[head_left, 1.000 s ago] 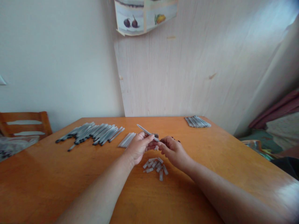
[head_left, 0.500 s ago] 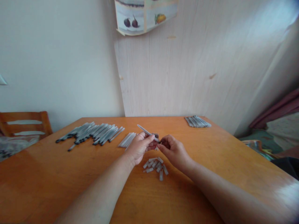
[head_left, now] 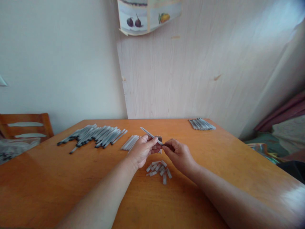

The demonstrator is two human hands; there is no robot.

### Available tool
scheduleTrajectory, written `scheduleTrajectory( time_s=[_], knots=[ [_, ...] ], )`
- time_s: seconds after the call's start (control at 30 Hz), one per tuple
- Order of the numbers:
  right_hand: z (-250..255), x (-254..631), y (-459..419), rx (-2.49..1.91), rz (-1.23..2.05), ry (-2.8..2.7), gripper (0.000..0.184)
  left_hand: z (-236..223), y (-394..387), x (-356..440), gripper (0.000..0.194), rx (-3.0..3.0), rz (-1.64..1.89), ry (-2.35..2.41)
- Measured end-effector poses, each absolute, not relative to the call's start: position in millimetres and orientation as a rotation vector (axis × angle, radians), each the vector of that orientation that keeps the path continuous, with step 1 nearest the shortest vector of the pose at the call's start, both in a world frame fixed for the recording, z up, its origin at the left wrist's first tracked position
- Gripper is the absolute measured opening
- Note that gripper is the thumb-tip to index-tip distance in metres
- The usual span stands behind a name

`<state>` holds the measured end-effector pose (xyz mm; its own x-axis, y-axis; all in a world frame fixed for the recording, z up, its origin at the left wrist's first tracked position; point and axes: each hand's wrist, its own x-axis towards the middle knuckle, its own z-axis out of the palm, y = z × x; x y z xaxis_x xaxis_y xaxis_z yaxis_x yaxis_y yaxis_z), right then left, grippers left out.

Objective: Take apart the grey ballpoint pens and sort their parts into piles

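My left hand (head_left: 141, 153) holds a clear pen barrel (head_left: 147, 132) between thumb and fingers, slanting down to the right. At its lower right end, my right hand (head_left: 179, 154) pinches a small dark end piece, mostly hidden by the fingertips. Behind the hands, a bundle of thin dark-tipped sticks (head_left: 160, 139) shows in part. Below them on the table lies a loose pile of short translucent caps (head_left: 158, 167). Beside my left wrist is a row of clear barrels (head_left: 129, 142), partly covered by the hand.
Many clear pens with black ends (head_left: 102, 136) lie in a spread heap at the left of the wooden table (head_left: 152, 203). A neat stack of pens (head_left: 202, 124) sits at the far right. A chair (head_left: 26, 124) stands beyond the left edge, and a wall rises behind.
My right fingertips have closed further over the dark end piece, which shows less than before. My left hand and the barrel have hardly moved.
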<state>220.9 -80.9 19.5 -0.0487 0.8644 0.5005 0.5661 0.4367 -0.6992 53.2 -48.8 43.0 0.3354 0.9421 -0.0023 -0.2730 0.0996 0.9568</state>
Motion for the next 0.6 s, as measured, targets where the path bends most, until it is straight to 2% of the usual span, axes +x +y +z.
scheduleTrajectory(
  time_s=[0.27,0.6],
  knots=[
    [13.4,220.0,-77.1,-1.178,0.432,-1.696,0.009,42.0,-48.9,53.4,0.018,1.053,1.038,0.770],
    [18.9,222.2,-80.6,-1.233,0.419,-1.781,0.022,39.5,-45.7,52.9,0.020,1.027,1.054,0.754]
  ],
)
